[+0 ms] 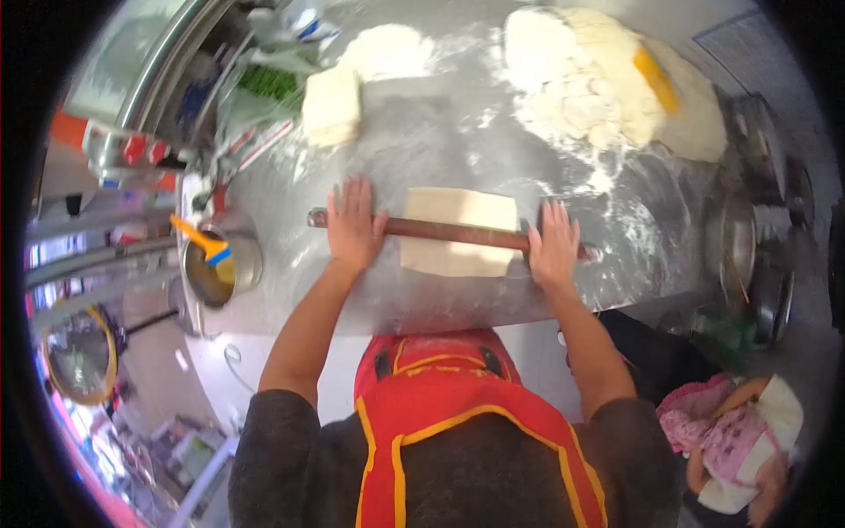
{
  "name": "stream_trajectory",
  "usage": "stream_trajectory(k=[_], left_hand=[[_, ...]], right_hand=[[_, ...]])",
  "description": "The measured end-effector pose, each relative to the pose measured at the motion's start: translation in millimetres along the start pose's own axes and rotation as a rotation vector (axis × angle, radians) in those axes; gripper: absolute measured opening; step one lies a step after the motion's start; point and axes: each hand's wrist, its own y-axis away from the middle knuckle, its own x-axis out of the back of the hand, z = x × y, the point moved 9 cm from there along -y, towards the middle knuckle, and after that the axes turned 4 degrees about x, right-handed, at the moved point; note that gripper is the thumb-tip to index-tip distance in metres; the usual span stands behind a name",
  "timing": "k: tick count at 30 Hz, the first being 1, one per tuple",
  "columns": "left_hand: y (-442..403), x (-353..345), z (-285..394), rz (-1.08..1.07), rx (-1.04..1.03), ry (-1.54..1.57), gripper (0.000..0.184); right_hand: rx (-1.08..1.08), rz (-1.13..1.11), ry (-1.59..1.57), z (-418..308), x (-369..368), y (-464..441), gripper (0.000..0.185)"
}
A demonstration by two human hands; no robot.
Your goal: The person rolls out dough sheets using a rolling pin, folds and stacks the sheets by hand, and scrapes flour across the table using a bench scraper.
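Observation:
A brown wooden rolling pin lies crosswise over a flat, pale rectangular sheet of dough on the metal table. Near the pin's left end, my left hand rests flat on top, its fingers stretched forward and the thumb out to the side. My right hand lies the same way near the right end, palm down with long, straight fingers. Neither hand wraps around the wood. Beyond my left hand sits a stack of cut dough sheets.
A floury dough mass with a yellow scraper lies at the far right. At the left edge stands a metal pot holding an orange-handled brush. Flour is spread at the back. Another person is at lower right.

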Motion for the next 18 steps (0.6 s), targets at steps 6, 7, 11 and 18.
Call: stream_trajectory(k=[6, 7, 11, 18], left_hand=[[9.1, 64.4, 31.5, -0.341, 0.009, 0.152, 0.066], [32.6, 67.3, 30.0, -0.265, -0.02, 0.233, 0.068], [44.1, 37.0, 23.5, -0.205, -0.132, 0.175, 0.06], [107.5, 67.3, 32.0, -0.147, 0.167, 0.137, 0.02]], right_hand=[[-0.045, -0.174, -0.006, 2.0, 0.0, 24.6, 0.058], [-0.008, -0.195, -0.054, -2.4, -1.3, 42.6, 0.058], [0.112, -0.069, -0.13, 0.5, 2.1, 56.6, 0.046], [0.584, -0.191, -0.157, -14.2, 16.7, -6.8, 0.036]])
